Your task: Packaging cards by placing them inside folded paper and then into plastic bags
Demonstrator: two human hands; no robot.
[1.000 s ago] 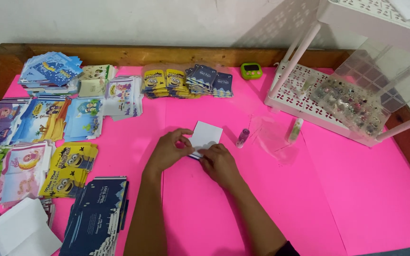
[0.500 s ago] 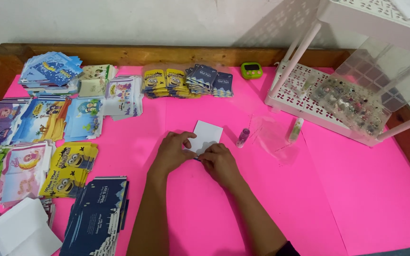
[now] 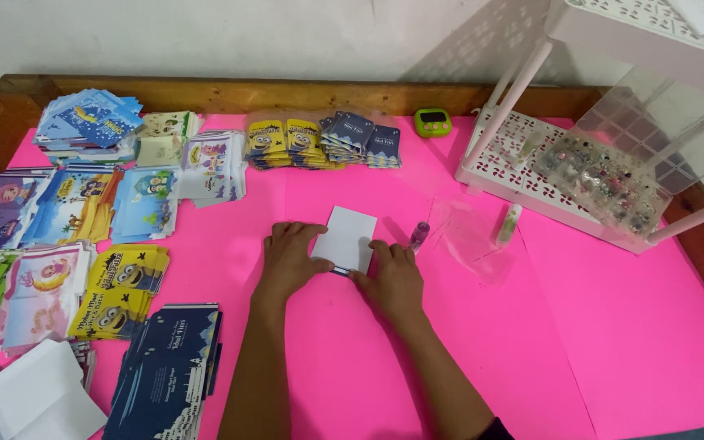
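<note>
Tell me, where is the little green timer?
In the head view, the green timer sits at the table's far edge, between the dark blue envelopes and the white rack.

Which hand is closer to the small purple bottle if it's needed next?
Right hand: the purple bottle lies just beyond its fingertips, while the left hand presses the white envelope on the far side.

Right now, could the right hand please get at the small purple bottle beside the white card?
Probably yes: the right hand rests on the white card, and the purple bottle stands just past its fingers on bare pink tabletop, with nothing between.
</note>
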